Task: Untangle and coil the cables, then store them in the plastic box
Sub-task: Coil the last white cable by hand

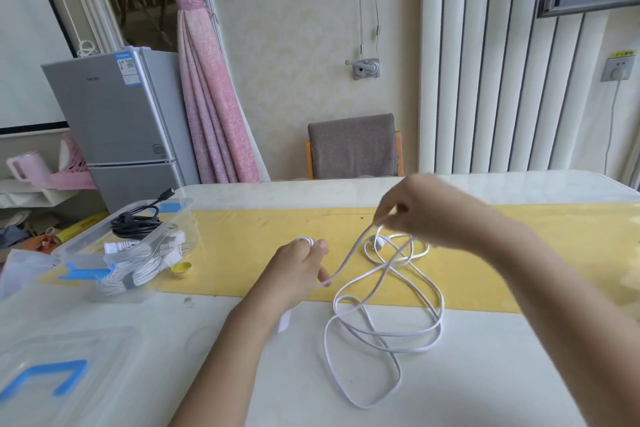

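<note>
The cable [381, 333] looped below the right hand [422, 215] is plain white, lying on a glossy white bench [485, 374] crossed by a yellow band [249, 246] — marked with a few dark specks beyond the hands. Left of the left hand [298, 267], the clear plastic box [83, 236] has blue clips and holds a black cable [135, 224] over white cables [138, 270]; a small yellow cap [181, 269] sits just beside it. Nearer, left of that hand, a clear lid [104, 357] — blue clip too.

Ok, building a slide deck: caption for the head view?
Left hand and right hand grip a tangled white cable; coiled cables sit in the plastic box.
</note>
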